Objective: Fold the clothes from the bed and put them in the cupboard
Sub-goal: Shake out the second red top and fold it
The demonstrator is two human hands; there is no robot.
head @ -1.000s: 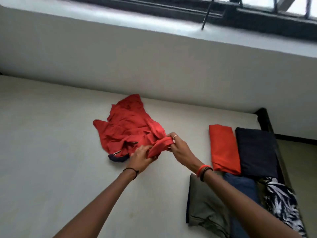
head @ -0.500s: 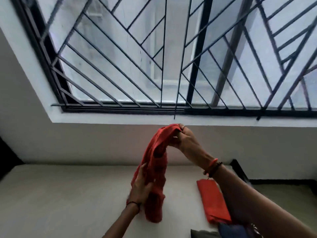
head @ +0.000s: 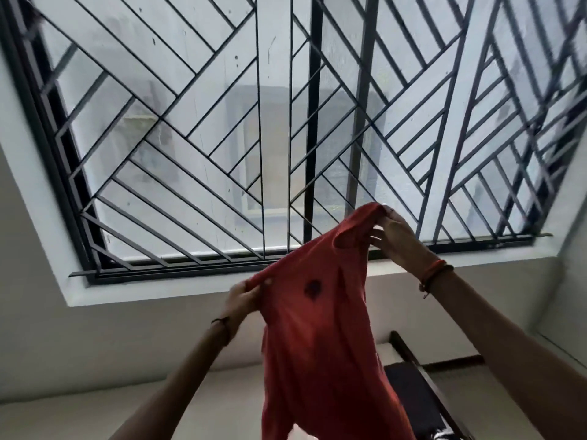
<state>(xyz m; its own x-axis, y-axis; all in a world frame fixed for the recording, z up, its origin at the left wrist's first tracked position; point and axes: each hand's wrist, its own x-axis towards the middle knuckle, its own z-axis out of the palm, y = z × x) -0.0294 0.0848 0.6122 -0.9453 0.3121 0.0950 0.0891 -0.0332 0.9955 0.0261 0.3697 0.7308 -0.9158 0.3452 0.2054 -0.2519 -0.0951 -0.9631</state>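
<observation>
In mid-frame, the red shirt [head: 320,328] hangs lengthwise, top edge slanting up toward the right. The left hand [head: 243,298] pinches its lower corner; the right hand [head: 392,233] seemingly grips the higher corner, before the window grille [head: 222,138].

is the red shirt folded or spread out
Spread out: the red shirt hangs in the air, its top held apart by the left hand and right hand.

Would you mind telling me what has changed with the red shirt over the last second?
The red shirt was lifted off the bed and now hangs spread before the window. The left hand moved from lower on the cloth to its top edge; the hands drew apart. The right hand kept its grip.
</observation>
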